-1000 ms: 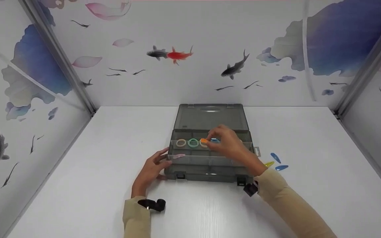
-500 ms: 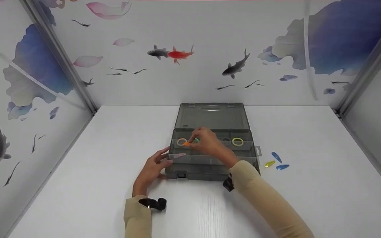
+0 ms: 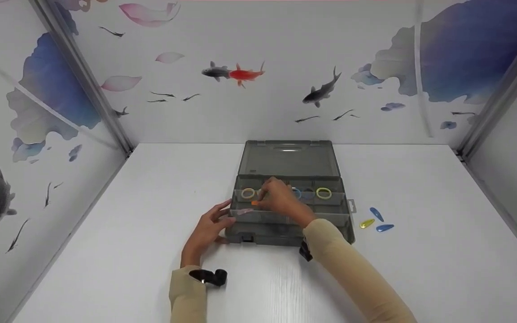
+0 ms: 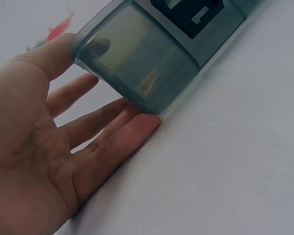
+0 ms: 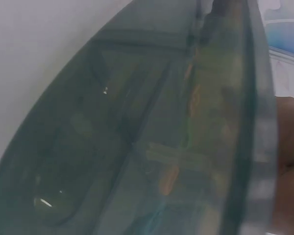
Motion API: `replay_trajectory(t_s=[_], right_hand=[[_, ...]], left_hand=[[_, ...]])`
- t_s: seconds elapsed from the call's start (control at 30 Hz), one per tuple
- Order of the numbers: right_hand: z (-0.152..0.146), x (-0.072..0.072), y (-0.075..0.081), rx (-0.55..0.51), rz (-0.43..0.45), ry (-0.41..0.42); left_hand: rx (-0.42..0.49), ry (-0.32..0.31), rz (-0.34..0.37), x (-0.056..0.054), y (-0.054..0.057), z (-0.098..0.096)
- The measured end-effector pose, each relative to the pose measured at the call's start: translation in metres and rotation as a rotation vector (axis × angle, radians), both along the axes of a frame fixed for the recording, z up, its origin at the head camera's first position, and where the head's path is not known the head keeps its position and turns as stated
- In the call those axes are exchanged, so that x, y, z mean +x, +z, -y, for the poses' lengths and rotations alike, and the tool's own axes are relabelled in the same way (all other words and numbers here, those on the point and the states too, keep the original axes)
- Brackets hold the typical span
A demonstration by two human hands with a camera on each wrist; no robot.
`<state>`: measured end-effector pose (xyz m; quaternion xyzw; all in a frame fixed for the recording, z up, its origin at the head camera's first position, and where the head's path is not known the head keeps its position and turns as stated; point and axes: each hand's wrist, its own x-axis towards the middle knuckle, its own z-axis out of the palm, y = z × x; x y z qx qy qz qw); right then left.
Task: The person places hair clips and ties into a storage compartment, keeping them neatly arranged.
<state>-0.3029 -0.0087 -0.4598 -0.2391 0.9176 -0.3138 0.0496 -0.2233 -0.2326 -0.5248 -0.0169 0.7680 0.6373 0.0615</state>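
Observation:
A grey see-through compartment box [image 3: 267, 240] stands on the white table with its lid [image 3: 289, 159] raised at the back. In the head view my right hand [image 3: 281, 197] is over the left middle of the box, pinching a small orange hair clip [image 3: 255, 203] in the middle row. A pink hair clip [image 3: 244, 211] lies at that row's left end. Hair ties, among them a beige one [image 3: 248, 194] and a yellow one [image 3: 324, 193], sit in the back row. My left hand [image 4: 63, 132] rests its extended fingers and thumb against the box's left end.
Right of the box lie two blue hair clips, one of them [image 3: 384, 228] nearer the front, and a yellow hair clip [image 3: 366, 223]. White panels printed with fish enclose the table [image 3: 151, 188] at the back and sides.
My right hand has moved left across the back row with the orange hair clip, then slightly down toward the middle row. The left hand stays at the box's left end.

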Motion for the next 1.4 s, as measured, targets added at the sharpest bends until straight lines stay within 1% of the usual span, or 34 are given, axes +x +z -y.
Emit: replay_trajectory(t_s=[0.27, 0.47, 0.53, 0.63, 0.8, 0.97, 1.13, 1.27, 1.4], right_hand=[[0.000, -0.002, -0.006, 0.018, -0.007, -0.007], [0.005, -0.003, -0.011, 0.076, -0.011, -0.055], [0.006, -0.003, -0.012, 0.080, -0.017, -0.063], [0.006, -0.003, -0.011, 0.077, -0.014, -0.070], [0.004, -0.003, -0.008, 0.079, -0.006, -0.055], [-0.006, 0.001, 0.003, 0.037, -0.019, -0.005], [-0.022, 0.009, 0.026, -0.032, -0.063, 0.062], [-0.041, 0.020, 0.042, -0.126, -0.094, 0.111], [-0.062, 0.036, 0.048, -0.229, -0.084, 0.137]], left_hand=[[0.013, 0.008, 0.005, 0.000, 0.000, 0.001], [0.007, 0.001, 0.005, 0.000, 0.000, -0.001], [0.003, 0.002, 0.004, 0.000, 0.000, -0.001], [0.002, 0.005, 0.003, 0.000, 0.000, -0.001], [0.002, 0.010, 0.002, 0.000, 0.001, 0.000], [0.002, 0.002, -0.004, 0.000, 0.002, 0.000], [0.001, -0.002, -0.005, 0.001, 0.002, 0.000], [-0.010, 0.004, -0.001, 0.000, 0.002, -0.001], [-0.028, 0.006, 0.003, 0.001, 0.003, 0.001]])
